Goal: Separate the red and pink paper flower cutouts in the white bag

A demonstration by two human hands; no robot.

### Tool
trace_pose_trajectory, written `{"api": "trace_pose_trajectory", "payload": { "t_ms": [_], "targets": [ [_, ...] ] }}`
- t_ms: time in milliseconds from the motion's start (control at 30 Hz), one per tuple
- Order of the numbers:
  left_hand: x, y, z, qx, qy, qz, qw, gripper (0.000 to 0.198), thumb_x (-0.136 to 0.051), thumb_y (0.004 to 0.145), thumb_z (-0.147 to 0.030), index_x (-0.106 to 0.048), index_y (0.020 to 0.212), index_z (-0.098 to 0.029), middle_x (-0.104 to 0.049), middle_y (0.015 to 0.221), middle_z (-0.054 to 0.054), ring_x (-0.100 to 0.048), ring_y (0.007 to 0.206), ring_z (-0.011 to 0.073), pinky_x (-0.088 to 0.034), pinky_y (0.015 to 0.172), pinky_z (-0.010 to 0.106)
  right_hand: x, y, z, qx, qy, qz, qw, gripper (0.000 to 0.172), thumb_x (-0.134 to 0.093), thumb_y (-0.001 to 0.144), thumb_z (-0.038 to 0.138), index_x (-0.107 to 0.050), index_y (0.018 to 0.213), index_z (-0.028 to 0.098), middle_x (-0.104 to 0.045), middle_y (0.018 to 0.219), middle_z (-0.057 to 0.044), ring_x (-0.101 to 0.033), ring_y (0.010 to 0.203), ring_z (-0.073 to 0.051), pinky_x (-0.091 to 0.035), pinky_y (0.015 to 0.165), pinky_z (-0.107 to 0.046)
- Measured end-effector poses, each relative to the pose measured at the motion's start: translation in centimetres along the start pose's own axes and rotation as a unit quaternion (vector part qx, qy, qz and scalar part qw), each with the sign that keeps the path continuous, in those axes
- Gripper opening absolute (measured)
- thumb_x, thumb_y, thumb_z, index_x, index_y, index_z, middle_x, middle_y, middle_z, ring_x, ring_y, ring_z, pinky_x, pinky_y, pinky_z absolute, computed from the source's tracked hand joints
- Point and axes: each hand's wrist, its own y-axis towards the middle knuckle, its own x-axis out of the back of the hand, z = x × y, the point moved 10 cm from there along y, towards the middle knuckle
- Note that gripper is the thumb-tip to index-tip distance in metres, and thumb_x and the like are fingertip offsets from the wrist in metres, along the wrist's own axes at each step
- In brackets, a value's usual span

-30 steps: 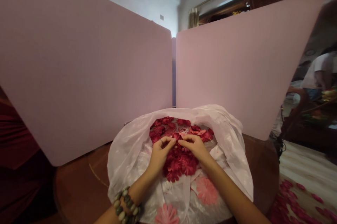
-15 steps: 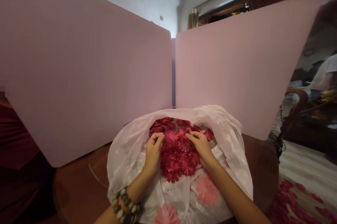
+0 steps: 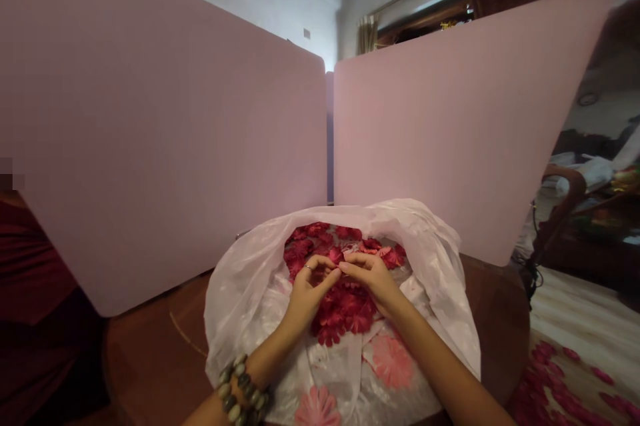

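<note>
Above an open white plastic bag (image 3: 240, 293), my left hand (image 3: 309, 293) and my right hand (image 3: 376, 283) meet fingertip to fingertip. Both are closed in a pinch on a small red fabric flower (image 3: 336, 255), partly hidden by the fingers. Below them, inside the bag's mouth, lies a heap of dark red flowers (image 3: 345, 316). More red flowers (image 3: 305, 239) are spread behind the hands. Two pale pink flowers lie nearer me: one (image 3: 393, 361) beside my right forearm, the other (image 3: 317, 407) at the bottom edge.
The bag rests on a round brown wooden table (image 3: 150, 339). Two tall pink panels (image 3: 200, 133) stand behind it. Red flowers or petals (image 3: 560, 386) are scattered on the floor at right, near a wooden chair (image 3: 565, 193). A person's red clothing (image 3: 30, 259) shows at far left.
My hands, apart at two sides of a red flower before, have come together at the middle, and the flower is now gathered between the fingertips. At far right, a person in white has mostly left view.
</note>
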Motion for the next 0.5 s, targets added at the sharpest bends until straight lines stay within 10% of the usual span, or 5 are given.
{"api": "trace_pose_trajectory", "payload": {
  "t_ms": [500],
  "targets": [
    [1.0,0.1,0.1,0.001,0.004,-0.048,0.999,0.021,-0.072,0.065,-0.030,-0.060,0.077,-0.018,-0.061,0.078,0.001,-0.060,0.077,0.0173,-0.047,0.074,0.028,0.7,0.4,0.0,0.026,-0.010,-0.015,1.000,0.021,-0.080,0.058,0.038,-0.071,0.062,0.019,-0.066,0.085,-0.004,-0.057,0.084,-0.019,-0.041,0.083,-0.032]
  ]
}}
